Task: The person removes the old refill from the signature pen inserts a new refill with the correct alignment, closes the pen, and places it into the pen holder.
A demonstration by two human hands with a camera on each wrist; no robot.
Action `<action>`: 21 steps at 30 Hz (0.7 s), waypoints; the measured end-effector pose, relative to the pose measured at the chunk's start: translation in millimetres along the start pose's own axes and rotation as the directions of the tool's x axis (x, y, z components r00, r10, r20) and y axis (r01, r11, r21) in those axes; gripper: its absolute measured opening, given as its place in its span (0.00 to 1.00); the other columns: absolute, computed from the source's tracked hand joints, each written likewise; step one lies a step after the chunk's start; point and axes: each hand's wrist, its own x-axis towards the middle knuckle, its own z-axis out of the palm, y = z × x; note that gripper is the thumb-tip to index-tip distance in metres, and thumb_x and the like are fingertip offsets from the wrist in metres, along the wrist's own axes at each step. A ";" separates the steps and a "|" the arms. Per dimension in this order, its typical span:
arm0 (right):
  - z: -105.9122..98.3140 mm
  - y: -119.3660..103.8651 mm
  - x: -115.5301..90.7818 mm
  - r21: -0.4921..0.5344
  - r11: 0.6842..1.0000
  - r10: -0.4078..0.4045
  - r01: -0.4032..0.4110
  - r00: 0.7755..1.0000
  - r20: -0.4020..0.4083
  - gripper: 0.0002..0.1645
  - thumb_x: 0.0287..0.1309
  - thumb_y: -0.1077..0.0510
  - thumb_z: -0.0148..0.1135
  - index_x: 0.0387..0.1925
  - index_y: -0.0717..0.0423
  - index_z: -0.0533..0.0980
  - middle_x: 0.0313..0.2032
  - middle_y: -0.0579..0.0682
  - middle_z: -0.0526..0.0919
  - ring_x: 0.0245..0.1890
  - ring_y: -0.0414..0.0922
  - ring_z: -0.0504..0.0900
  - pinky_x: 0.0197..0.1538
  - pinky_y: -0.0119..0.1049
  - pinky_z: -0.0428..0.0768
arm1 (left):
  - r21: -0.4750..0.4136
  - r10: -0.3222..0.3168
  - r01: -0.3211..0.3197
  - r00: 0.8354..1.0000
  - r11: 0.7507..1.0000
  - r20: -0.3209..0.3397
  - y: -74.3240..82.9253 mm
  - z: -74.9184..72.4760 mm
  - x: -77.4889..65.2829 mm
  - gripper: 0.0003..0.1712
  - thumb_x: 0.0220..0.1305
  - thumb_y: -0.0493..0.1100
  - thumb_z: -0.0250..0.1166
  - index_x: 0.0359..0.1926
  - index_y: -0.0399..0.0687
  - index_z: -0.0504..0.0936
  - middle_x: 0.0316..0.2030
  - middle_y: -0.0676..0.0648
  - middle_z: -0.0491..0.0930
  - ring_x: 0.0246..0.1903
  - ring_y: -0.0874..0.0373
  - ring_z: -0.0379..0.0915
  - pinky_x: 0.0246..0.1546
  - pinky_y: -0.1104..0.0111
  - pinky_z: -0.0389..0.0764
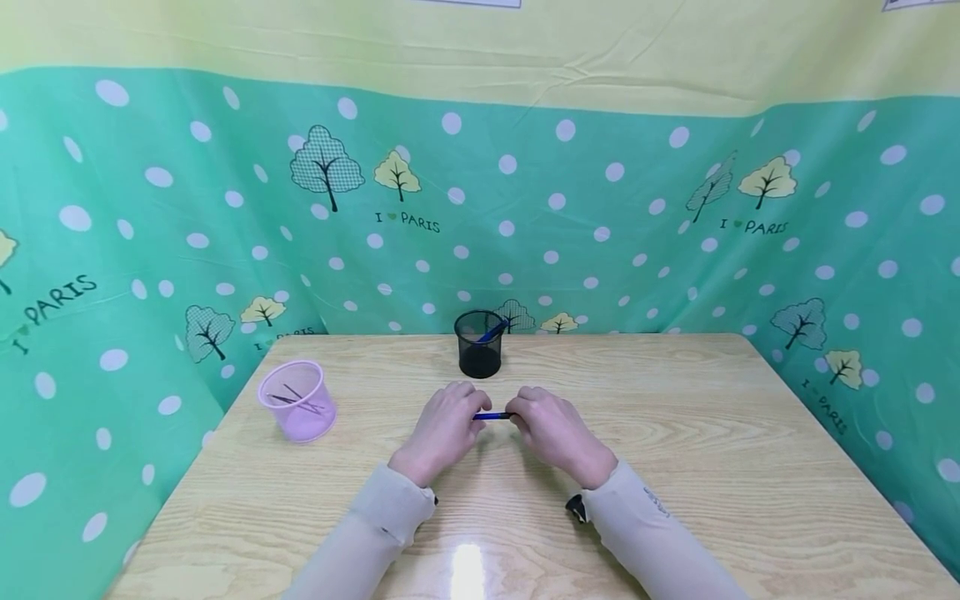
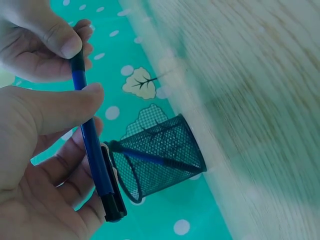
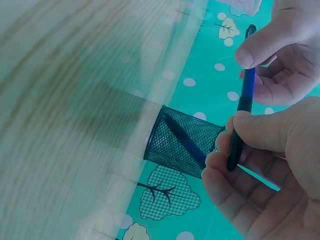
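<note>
A blue pen with black ends is held level between both hands, over the middle of the table. My left hand pinches its blue barrel between thumb and fingers, near the clip end, which shows in the left wrist view. The black grip at the other end is pinched by my right hand. Just beyond the hands stands a black mesh pen cup, with another blue pen leaning inside it.
A pink mesh cup at the table's left side holds several thin dark sticks. The wooden table meets a green dotted curtain at the back and along both sides.
</note>
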 end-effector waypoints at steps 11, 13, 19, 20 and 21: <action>-0.1 -0.9 0.0 -0.002 1.000 0.002 -0.002 1.000 0.004 0.05 0.55 0.62 0.67 0.35 0.51 0.83 0.28 0.40 0.75 0.29 0.35 0.74 0.31 0.29 0.76 | 0.000 -0.006 0.006 1.000 1.000 0.028 0.9 -1.1 -0.1 0.08 0.55 0.38 0.71 0.37 0.51 0.83 0.30 0.56 0.72 0.34 0.59 0.69 0.39 0.66 0.73; 0.1 -1.0 0.0 -0.005 1.000 0.006 -0.006 1.000 0.005 0.05 0.55 0.62 0.67 0.35 0.51 0.83 0.28 0.40 0.74 0.29 0.35 0.74 0.31 0.29 0.76 | 0.003 -0.007 0.007 0.999 1.000 0.035 1.3 -1.5 -0.3 0.07 0.56 0.38 0.70 0.37 0.51 0.83 0.31 0.56 0.73 0.35 0.59 0.69 0.39 0.66 0.73; 0.7 -1.3 -0.4 -0.018 1.000 0.007 -0.007 1.000 0.004 0.05 0.55 0.62 0.67 0.34 0.51 0.83 0.27 0.40 0.74 0.29 0.36 0.73 0.30 0.30 0.76 | 0.018 -0.010 0.009 0.998 1.000 0.059 1.8 -1.8 -0.6 0.06 0.58 0.40 0.69 0.38 0.51 0.84 0.32 0.56 0.75 0.36 0.59 0.69 0.40 0.66 0.73; 0.8 -1.4 -0.4 -0.020 1.000 0.006 -0.006 1.000 0.004 0.05 0.55 0.62 0.67 0.34 0.51 0.83 0.27 0.40 0.74 0.29 0.36 0.73 0.29 0.30 0.76 | 0.023 -0.009 0.008 0.998 1.000 0.062 1.7 -1.8 -0.6 0.06 0.59 0.40 0.68 0.38 0.51 0.84 0.32 0.56 0.75 0.36 0.59 0.69 0.40 0.66 0.73; 0.7 -1.5 -0.5 -0.021 1.000 0.006 -0.006 1.000 0.003 0.05 0.55 0.62 0.67 0.34 0.51 0.83 0.27 0.40 0.73 0.28 0.36 0.73 0.29 0.30 0.76 | 0.027 -0.008 0.007 0.998 1.000 0.063 1.7 -1.7 -0.6 0.06 0.59 0.40 0.68 0.38 0.51 0.84 0.32 0.56 0.75 0.36 0.59 0.69 0.39 0.66 0.73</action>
